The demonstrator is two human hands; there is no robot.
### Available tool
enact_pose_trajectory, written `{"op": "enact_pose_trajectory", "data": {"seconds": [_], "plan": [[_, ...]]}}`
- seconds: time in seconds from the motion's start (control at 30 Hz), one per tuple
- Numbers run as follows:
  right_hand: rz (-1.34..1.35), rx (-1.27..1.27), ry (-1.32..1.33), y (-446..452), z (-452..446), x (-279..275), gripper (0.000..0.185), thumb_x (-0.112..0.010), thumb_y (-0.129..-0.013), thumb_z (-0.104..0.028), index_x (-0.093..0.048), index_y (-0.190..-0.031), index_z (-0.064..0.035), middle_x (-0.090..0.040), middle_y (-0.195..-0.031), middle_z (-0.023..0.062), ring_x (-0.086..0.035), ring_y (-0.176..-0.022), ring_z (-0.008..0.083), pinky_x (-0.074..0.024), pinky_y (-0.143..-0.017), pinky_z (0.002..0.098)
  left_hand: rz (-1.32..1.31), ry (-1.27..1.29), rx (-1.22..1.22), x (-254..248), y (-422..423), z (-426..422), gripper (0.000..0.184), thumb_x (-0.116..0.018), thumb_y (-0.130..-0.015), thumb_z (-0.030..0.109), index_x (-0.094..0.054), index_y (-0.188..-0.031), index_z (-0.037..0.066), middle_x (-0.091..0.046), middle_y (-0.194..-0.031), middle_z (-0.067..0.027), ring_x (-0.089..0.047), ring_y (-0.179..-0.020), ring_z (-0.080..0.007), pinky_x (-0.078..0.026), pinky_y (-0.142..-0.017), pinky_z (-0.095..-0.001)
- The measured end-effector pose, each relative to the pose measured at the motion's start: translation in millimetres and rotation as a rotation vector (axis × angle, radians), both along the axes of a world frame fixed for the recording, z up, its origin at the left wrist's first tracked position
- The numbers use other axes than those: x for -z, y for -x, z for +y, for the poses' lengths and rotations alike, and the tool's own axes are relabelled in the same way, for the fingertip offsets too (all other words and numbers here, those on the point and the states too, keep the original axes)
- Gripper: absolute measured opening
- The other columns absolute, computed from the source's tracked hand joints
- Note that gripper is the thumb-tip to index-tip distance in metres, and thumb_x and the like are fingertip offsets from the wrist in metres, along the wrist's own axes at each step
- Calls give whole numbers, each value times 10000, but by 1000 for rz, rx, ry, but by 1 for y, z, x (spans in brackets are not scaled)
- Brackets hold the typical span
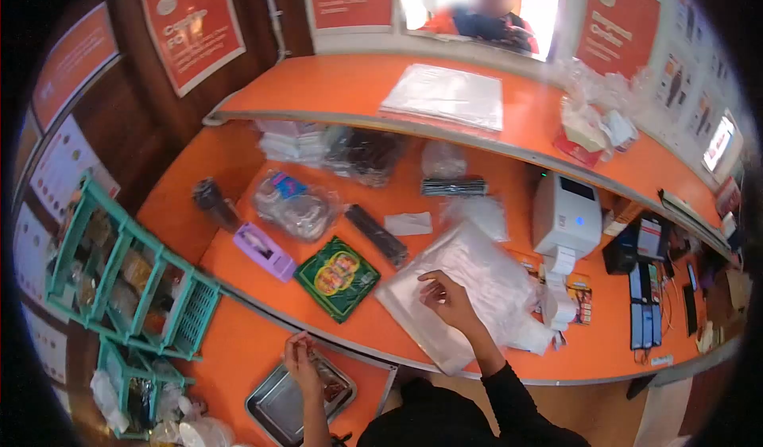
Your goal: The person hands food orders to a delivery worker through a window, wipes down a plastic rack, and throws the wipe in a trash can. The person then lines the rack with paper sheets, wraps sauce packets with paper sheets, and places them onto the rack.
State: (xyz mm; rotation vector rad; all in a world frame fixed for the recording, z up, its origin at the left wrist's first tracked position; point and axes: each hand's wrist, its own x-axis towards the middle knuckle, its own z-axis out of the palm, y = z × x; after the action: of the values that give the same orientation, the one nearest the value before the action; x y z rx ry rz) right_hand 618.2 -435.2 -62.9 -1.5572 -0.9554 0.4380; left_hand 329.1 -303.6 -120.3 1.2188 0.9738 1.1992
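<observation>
Orange counter (214, 248) carrying mixed clutter

Teal rack (193, 313) is standing at the left, compartments holding bagged items; clear plastic stack (485, 256) is lying at the counter's near edge; metal tray (278, 403) is sitting on the lower orange surface, reddish bits showing inside; green packet (338, 278) is lying flat just left of the plastic stack; purple holder (264, 251) is resting just beside the packet; right hand (447, 296) is showing over the plastic stack, fingers loosely curled and apart, gripping nothing visible, contact unclear; left hand (302, 365) is overlapping the tray, fingers pointing up and bunching near together; cannot tell whether it is holding anything.
</observation>
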Motion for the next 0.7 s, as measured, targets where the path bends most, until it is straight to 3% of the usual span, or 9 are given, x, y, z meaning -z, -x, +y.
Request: {"op": "enact_pose_trajectory", "data": {"seconds": [0.03, 0.07, 0.13, 0.3, 0.43, 0.5, 0.57, 0.63, 0.7], "plan": [[-6, 42, 6, -9, -10, 1, 191, -660, -772, -43, -606, -956, -32, -605, -718, 33, -548, -603, 88, -449, -562, 229, -6, 6, 42, 3, -8, -5, 146, -472, -929, 103, -558, -991, 3, -554, -902, -58, -544, -857, -144, -471, -769, -296], [92, 135, 118, -21, -21, 4, 115, -654, -804, -120, -623, -843, -17, -577, -631, 19, -513, -530, 78, -412, -500, 229, -26, -27, 47, 9, -16, -12, 133, -476, -923, 83, -556, -984, -4, -553, -892, -60, -541, -850, -141, -469, -768, -290], [138, 351, 187, -39, -34, -9, 437, -586, -889, -285, -608, -557, -2, -468, -428, -21, -392, -366, 53, -291, -368, 240, 59, -137, 164, 14, -26, -21, 112, -481, -906, 43, -555, -962, -20, -559, -883, -66, -536, -821, -131, -458, -761, -271], [47, 544, -103, -107, -54, -46, 387, -558, -910, -239, -584, -590, -23, -483, -494, -10, -406, -413, 51, -307, -401, 234, 67, -133, 315, 6, -76, -37, 127, -469, -889, 31, -557, -961, -25, -560, -865, -68, -538, -783, -133, -456, -736, -273], [-218, 697, -408, -152, -80, -112, 50, -559, -875, -79, -535, -872, -36, -489, -673, 4, -489, -621, 84, -386, -555, 229, 135, -186, 347, -5, -117, -41, 124, -453, -882, 14, -565, -912, -30, -561, -850, -83, -548, -769, -147, -460, -715, -277], [-494, 828, -384, -193, -105, -130, 117, -581, -824, -26, -518, -921, -38, -526, -775, 39, -521, -710, 118, -421, -652, 248, 139, -233, 362, -16, -134, -41, 128, -444, -880, 7, -566, -893, -30, -559, -844, -90, -549, -765, -155, -460, -708, -278], [-581, 998, -427, -227, -129, -154, 131, -589, -801, -42, -524, -914, -25, -546, -796, 73, -540, -735, 158, -440, -686, 280, 211, -337, 390, -31, -155, -42, 122, -438, -901, 46, -547, -910, -7, -543, -840, -62, -513, -763, -134, -434, -694, -282], [-617, 1095, -412, -260, -152, -174, 140, -596, -803, -74, -533, -917, -21, -563, -813, 87, -555, -756, 185, -447, -698, 303, 194, -371, 366, -48, -186, -41, 92, -470, -846, -4, -558, -873, -3, -528, -816, -84, -511, -758, -177, -424, -699, -305], [-648, 1195, -402, -298, -173, -194, 157, -602, -806, -106, -541, -919, -17, -581, -830, 102, -570, -776, 211, -453, -710, 326, 242, -827, 454, -97, -228, -45, 129, -525, -741, -36, -590, -844, 8, -506, -815, -109, -513, -780, -239, -418, -707, -328]]}}
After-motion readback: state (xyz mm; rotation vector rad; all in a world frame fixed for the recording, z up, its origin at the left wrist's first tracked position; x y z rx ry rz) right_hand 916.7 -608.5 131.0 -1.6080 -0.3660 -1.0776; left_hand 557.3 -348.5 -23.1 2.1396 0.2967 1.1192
